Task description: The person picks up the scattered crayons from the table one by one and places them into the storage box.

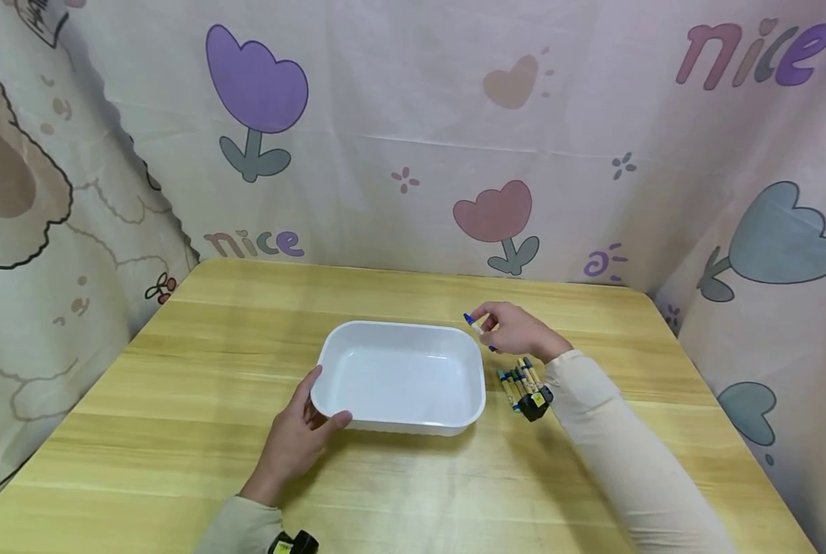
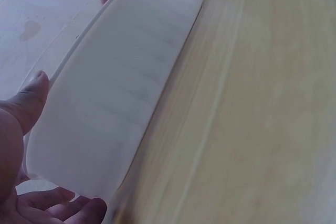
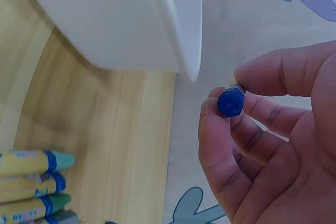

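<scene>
A white rectangular plastic tray (image 1: pixel 402 377) stands on the table, its inside bare. My left hand (image 1: pixel 295 438) grips its near left corner; in the left wrist view the thumb lies at the rim of the tray (image 2: pixel 121 77) and the fingers reach around the end wall. Beyond the tray's right side, my right hand (image 1: pixel 513 327) pinches a blue crayon (image 1: pixel 477 328) between thumb and fingers, close to the far right corner. The right wrist view shows the blue end of the crayon (image 3: pixel 231 103) facing the camera. Several paper-wrapped crayons (image 1: pixel 508 388) lie side by side below the right forearm.
The wooden table (image 1: pixel 198 369) reaches back to a printed curtain (image 1: pixel 371 100), with more cloth at both sides. A black wrist camera (image 1: pixel 536 404) on the right sleeve overlaps the crayons in the head view. Another black camera (image 1: pixel 293 543) sits at the left cuff.
</scene>
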The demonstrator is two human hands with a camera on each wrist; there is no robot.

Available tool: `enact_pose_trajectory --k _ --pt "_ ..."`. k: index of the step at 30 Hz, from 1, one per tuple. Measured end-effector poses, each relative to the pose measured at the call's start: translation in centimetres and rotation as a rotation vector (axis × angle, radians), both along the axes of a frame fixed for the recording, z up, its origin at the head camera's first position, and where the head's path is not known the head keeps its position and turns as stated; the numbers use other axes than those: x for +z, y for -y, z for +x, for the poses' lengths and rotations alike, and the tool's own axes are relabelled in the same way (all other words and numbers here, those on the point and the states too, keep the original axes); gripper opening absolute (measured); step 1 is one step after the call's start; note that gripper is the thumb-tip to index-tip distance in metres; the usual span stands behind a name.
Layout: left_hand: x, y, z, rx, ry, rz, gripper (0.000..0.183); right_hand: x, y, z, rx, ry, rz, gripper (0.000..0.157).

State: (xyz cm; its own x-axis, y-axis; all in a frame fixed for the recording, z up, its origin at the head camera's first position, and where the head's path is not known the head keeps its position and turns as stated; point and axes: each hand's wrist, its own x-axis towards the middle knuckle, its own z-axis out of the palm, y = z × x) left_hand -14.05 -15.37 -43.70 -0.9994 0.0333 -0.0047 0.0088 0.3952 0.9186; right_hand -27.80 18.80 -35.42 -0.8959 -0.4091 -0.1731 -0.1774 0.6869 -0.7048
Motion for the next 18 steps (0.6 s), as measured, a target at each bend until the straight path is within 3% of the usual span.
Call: enact_pose_trajectory --k 18 --pt "0.0 0.1 0.0 0.001 -0.018 -0.024 0.090 0.9 3.9 0.1 0.094 0.078 0.058 0.036"
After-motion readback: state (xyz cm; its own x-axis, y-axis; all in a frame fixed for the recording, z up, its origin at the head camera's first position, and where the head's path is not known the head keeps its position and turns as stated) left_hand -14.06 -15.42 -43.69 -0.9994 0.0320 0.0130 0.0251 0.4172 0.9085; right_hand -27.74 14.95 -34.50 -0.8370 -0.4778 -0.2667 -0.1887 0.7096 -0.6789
